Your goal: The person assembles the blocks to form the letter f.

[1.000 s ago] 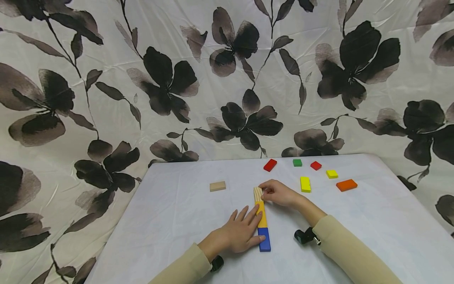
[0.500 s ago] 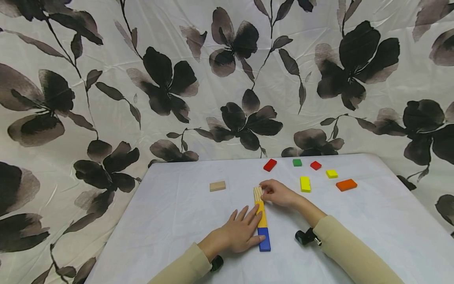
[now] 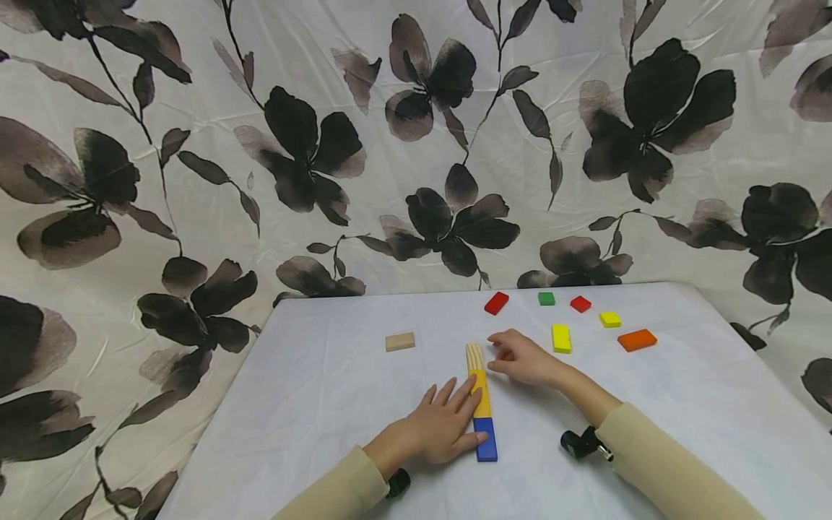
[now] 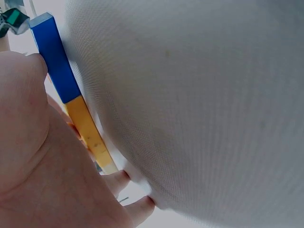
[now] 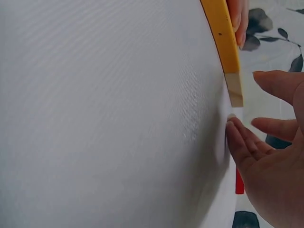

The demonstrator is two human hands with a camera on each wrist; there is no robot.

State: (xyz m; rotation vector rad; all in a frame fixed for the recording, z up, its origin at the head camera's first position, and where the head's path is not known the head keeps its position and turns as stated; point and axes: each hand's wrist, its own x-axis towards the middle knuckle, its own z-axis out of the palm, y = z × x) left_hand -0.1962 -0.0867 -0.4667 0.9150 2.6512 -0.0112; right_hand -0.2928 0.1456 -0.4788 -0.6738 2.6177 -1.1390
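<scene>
One white-covered table point(image 3: 279, 404) underlies the whole arrangement. The left hand point(image 3: 438, 427), fingers straight and spread, rests across the yellow block point(image 3: 482, 406) and blue block point(image 3: 487, 452), laid end to end; the right hand point(image 3: 525, 359), thumb and fingers parted, is just beside the pale striped section point(image 3: 474, 356) at the row's far end.

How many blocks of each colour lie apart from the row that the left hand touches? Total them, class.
Red blocks: 2
Yellow blocks: 2
Green block: 1
Orange block: 1
Tan block: 1
Total, row left out: 7
</scene>
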